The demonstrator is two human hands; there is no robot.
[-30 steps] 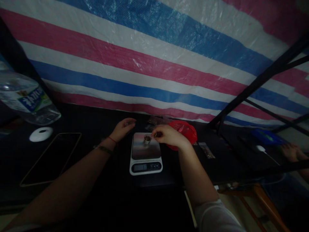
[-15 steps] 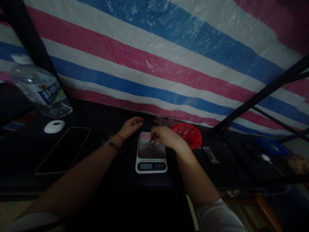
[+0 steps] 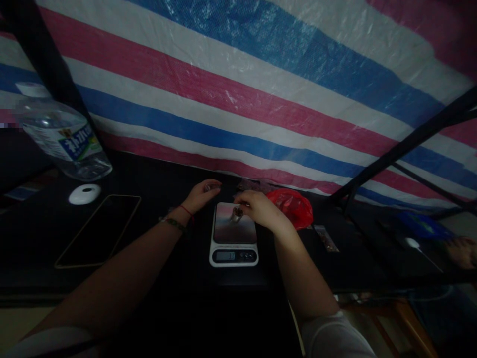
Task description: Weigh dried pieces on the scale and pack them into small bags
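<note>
A small kitchen scale (image 3: 234,229) with a metal plate and a white body lies in the middle of the black tabletop, its display lit but too small to read. On its plate stands a small clear container (image 3: 236,214) with dark brown bits in it. My right hand (image 3: 256,208) is curled beside the container's rim, fingertips pressed together; whatever they hold is hidden. Left of the scale, my left hand (image 3: 203,195) is closed around a small clear, shiny object (image 3: 212,188), perhaps a lid.
A red plastic bag (image 3: 294,209) and a small clear packet of brown bits (image 3: 326,238) lie to the right. At left are a phone (image 3: 99,231), a white rounded case (image 3: 85,194) and a water bottle (image 3: 70,144). Another person's hand (image 3: 462,252) shows at far right.
My right hand has shifted slightly up and away from the container, so more of its opening shows. My left hand has stayed in place.
</note>
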